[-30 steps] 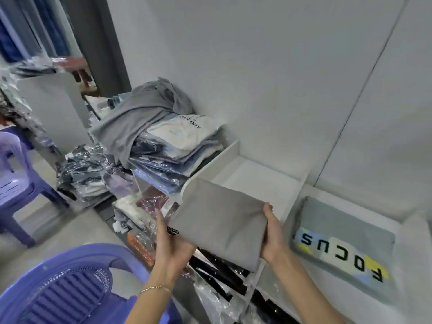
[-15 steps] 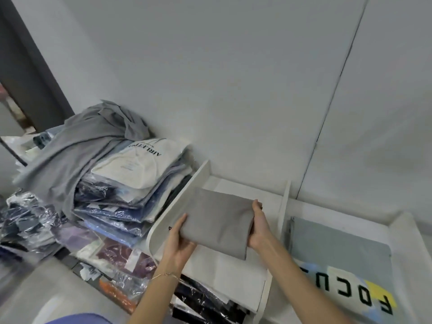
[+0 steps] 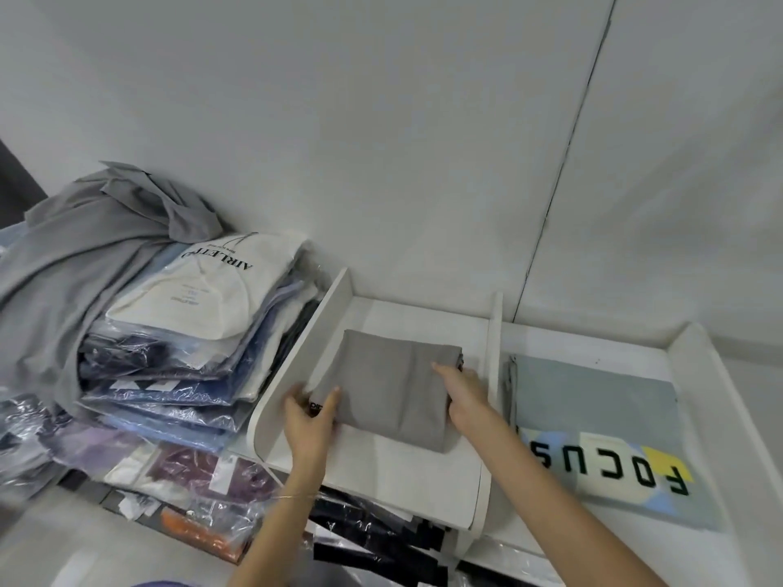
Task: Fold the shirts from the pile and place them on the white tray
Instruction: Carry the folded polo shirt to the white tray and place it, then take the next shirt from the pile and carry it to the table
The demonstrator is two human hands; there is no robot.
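Folded grey shirt (image 3: 390, 387) flat in white tray (image 3: 296, 353).
Side edges pinched in grip of left hand (image 3: 309, 421) and right hand (image 3: 464, 394); nearly square, long axis unclear.

White wall (image 3: 381, 120) fills upper frame: smooth, matte, evenly lit, no hard shadows. Thin dark seam (image 3: 563, 184) splits wall into two panels at right, running top to bottom, leaning slightly in wide-angle view. Dark strip (image 3: 10, 184) at far left edge, beside wall; door or panel, cannot tell. Pale floor (image 3: 46, 548) at lower left corner, blurred. Light soft and diffuse, cool grey-white cast across wall panels.
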